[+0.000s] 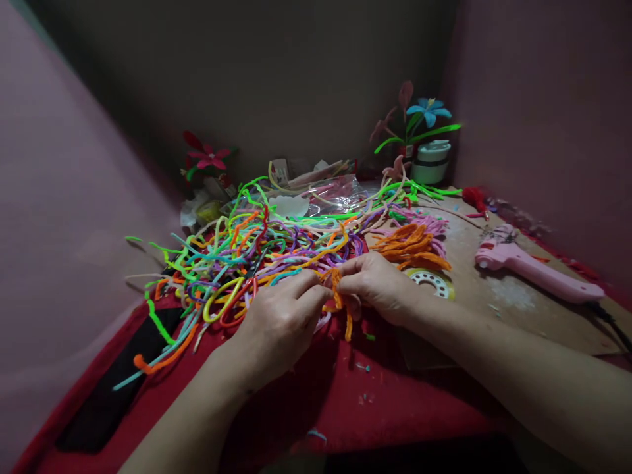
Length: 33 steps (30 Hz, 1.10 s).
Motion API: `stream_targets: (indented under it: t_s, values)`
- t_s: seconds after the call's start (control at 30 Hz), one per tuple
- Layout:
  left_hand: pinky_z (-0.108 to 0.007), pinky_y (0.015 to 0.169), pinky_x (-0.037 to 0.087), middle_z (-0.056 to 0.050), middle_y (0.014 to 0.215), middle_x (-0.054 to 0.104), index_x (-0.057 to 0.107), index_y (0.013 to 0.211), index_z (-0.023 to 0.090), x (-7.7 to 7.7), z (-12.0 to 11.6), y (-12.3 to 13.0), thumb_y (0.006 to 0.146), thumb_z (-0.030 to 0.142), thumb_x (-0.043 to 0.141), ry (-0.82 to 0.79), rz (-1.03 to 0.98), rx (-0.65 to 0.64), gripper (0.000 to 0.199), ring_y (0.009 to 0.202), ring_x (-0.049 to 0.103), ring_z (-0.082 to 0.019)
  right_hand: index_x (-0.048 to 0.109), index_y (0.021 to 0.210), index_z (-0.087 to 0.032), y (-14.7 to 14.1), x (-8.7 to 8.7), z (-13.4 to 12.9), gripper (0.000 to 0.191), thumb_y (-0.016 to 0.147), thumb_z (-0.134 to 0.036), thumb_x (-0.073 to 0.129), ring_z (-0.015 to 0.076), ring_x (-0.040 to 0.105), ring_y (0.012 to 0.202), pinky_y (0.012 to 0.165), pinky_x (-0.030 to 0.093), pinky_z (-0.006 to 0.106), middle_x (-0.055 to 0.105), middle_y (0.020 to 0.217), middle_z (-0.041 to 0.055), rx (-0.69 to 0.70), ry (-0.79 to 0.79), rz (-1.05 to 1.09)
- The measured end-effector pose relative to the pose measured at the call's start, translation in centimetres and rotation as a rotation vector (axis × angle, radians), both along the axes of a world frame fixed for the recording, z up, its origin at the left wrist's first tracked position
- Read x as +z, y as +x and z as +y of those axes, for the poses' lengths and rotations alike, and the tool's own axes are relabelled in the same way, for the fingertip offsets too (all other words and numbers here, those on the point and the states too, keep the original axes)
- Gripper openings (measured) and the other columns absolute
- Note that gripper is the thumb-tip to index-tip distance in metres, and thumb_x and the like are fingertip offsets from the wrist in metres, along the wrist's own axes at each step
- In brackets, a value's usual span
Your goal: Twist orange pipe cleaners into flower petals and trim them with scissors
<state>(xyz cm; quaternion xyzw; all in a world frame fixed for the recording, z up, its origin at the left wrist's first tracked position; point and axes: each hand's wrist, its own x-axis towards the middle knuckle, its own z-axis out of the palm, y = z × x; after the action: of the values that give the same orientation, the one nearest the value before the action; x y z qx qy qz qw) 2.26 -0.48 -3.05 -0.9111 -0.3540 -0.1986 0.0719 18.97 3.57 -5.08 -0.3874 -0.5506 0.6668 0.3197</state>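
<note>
An orange pipe cleaner piece (337,289), bent or twisted, is between my two hands, with one end hanging down. My left hand (289,309) is closed, its thumb and fingers pinching the piece from the left. From the right, the thumb and fingers of my right hand (378,286) pinch the same piece near its top. Just behind my hands lies a large tangle of many-coloured pipe cleaners (237,243). A bundle of orange pipe cleaners (412,247) rests beyond my right hand.
A pink glue gun (538,266) with a black cord lies on the brown board (513,322). A tape roll (429,283) sits by my right forearm. Scissors with red and yellow handles (224,299) lie left. Behind stand a white pot (430,161), a blue flower (428,112) and a red flower (210,157).
</note>
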Motion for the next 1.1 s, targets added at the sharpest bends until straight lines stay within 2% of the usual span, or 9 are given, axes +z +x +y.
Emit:
stream_targets:
  t_s: [0.2,0.33,0.43,0.67,0.87,0.97,1.1]
  values:
    - [-0.025,0.056,0.039,-0.006,0.077,0.059,0.061,0.084,0.012,-0.4,-0.2,0.5,0.084,0.01,0.045,0.084,0.079,-0.016,0.017,0.067,0.053,-0.014,0.055,0.05,-0.014,0.0,-0.2,0.0,0.011,0.052,-0.011,0.045,0.0086,0.041,0.03,0.034,0.033,0.021,0.048,0.037,-0.0018,0.0,0.001,0.012]
    - [-0.024,0.06,0.042,-0.007,0.081,0.061,0.061,0.09,0.012,-0.3,-0.3,0.3,0.083,0.01,0.048,0.112,0.004,0.015,0.015,0.071,0.055,-0.014,0.053,0.048,-0.014,0.1,-0.2,0.1,0.009,0.052,-0.011,0.046,0.0075,0.04,0.03,0.033,0.032,0.019,0.047,0.036,-0.0027,-0.021,0.0,0.016]
    - [-0.024,0.06,0.042,-0.006,0.081,0.061,0.06,0.09,0.013,-0.2,-0.3,0.3,0.083,0.01,0.049,0.115,-0.023,0.008,0.014,0.071,0.055,-0.014,0.052,0.047,-0.014,0.1,-0.1,0.1,0.009,0.052,-0.01,0.046,0.0076,0.04,0.03,0.033,0.031,0.019,0.046,0.035,-0.0027,-0.022,0.008,-0.011]
    - [-0.025,0.057,0.041,-0.008,0.082,0.06,0.061,0.09,0.012,-0.5,-0.5,0.8,0.085,0.01,0.044,0.081,0.061,-0.026,0.018,0.07,0.055,-0.014,0.053,0.047,-0.014,0.1,-0.4,0.2,0.01,0.053,-0.01,0.046,0.0078,0.04,0.03,0.032,0.03,0.019,0.046,0.035,-0.0023,-0.011,0.032,-0.024]
    - [-0.028,0.064,0.046,-0.01,0.088,0.061,0.059,0.095,0.01,-0.2,-0.8,1.2,0.088,0.01,0.038,0.066,0.096,-0.105,0.022,0.079,0.057,-0.017,0.052,0.046,-0.014,0.2,-0.7,0.4,0.01,0.051,-0.009,0.045,0.0075,0.038,0.029,0.03,0.031,0.019,0.046,0.036,-0.0032,-0.023,-0.027,0.078]
    - [-0.027,0.07,0.048,-0.012,0.094,0.061,0.053,0.106,0.008,-0.3,-0.9,1.0,0.087,0.007,0.039,0.042,0.026,-0.121,0.024,0.086,0.057,-0.017,0.052,0.046,-0.014,0.2,-0.5,0.4,0.01,0.05,-0.008,0.046,0.0068,0.037,0.029,0.03,0.031,0.02,0.045,0.038,-0.004,-0.028,-0.067,0.141]
    - [-0.026,0.078,0.048,-0.01,0.1,0.061,0.051,0.109,0.013,-0.9,-0.7,0.4,0.085,0.006,0.043,0.082,-0.101,-0.088,0.026,0.093,0.057,-0.016,0.054,0.048,-0.014,0.2,-0.3,0.3,0.008,0.051,-0.009,0.048,0.0071,0.037,0.03,0.031,0.033,0.021,0.048,0.04,-0.0031,-0.022,-0.084,0.155]
